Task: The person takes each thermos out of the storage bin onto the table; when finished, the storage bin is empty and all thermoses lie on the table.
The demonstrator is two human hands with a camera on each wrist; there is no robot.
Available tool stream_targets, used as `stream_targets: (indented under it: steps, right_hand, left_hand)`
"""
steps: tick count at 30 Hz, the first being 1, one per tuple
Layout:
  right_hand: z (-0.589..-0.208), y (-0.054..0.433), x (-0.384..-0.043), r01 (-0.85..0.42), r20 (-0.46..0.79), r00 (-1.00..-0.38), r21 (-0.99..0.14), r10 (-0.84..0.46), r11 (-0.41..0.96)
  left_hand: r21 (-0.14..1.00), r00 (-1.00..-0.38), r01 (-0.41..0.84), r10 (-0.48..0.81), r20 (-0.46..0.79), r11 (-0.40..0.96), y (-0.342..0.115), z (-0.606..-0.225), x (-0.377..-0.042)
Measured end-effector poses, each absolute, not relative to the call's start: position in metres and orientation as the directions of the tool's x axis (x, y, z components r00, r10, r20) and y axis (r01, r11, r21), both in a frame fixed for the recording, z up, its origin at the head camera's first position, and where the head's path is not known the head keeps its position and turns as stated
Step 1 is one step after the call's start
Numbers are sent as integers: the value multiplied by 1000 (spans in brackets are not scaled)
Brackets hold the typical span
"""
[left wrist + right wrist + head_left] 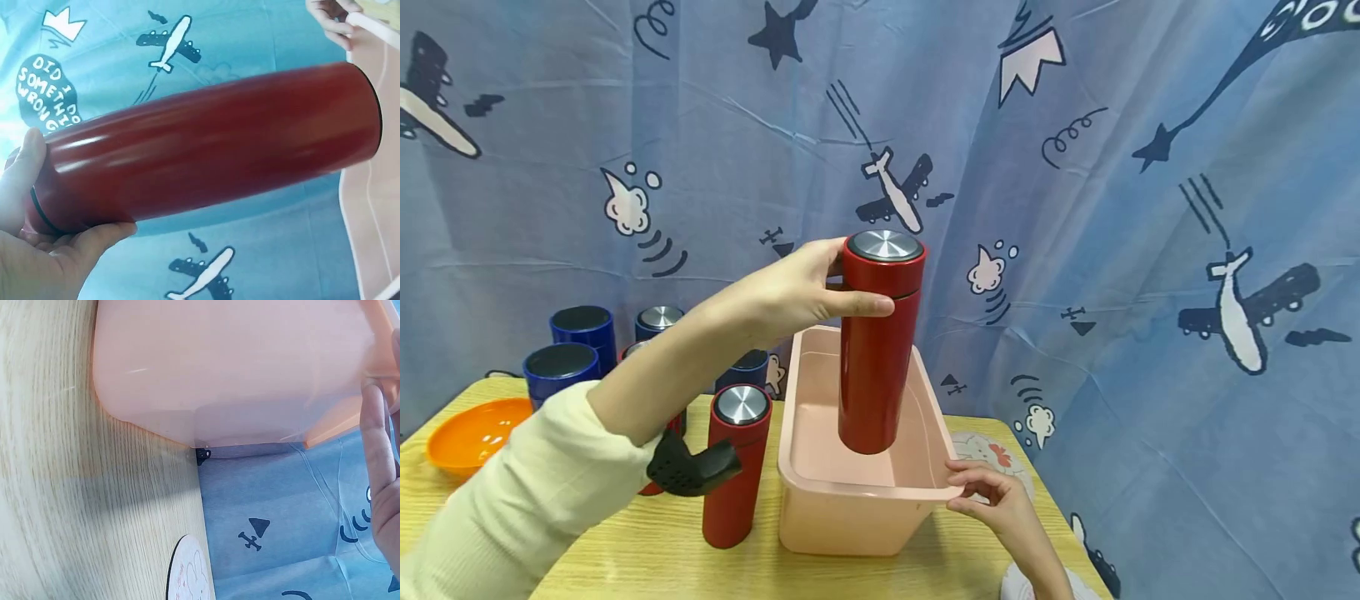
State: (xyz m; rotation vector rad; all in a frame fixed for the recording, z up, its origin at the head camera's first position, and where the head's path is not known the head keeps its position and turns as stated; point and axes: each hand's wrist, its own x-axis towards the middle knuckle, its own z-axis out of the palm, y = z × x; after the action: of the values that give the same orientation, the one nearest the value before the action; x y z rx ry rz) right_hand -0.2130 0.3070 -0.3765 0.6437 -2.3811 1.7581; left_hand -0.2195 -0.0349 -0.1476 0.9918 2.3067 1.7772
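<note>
My left hand [793, 292] grips a red thermos flask [880, 367] around its upper end, just under the silver-topped lid. The flask hangs nearly upright over the pink plastic bin [842, 525], its lower end level with the bin's opening. In the left wrist view, thumb and fingers wrap the lid end of the flask [212, 144]. With thumb and fingers my right hand [1003, 504] pinches the bin's front right rim corner. The right wrist view shows the right hand [382, 462] at the edge of the bin [237, 362]. Bare pink floor shows inside the bin.
Another red thermos [737, 467] stands left of the bin. Farther left are several blue containers, such as one dark-topped blue cylinder [561, 371], and an orange bowl [478, 433]. A round rabbit-print mat [992, 458] lies right of the bin. A patterned curtain [737, 167] hangs behind the table.
</note>
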Motion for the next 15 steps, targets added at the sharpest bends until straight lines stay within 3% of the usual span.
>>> stream_targets:
  steps: [15]
  right_hand:
    - [-378, 310, -214, -403, 341, -901, -887, -269, 227]
  left_hand:
    - [901, -750, 416, 608, 260, 127, -87, -176, -190]
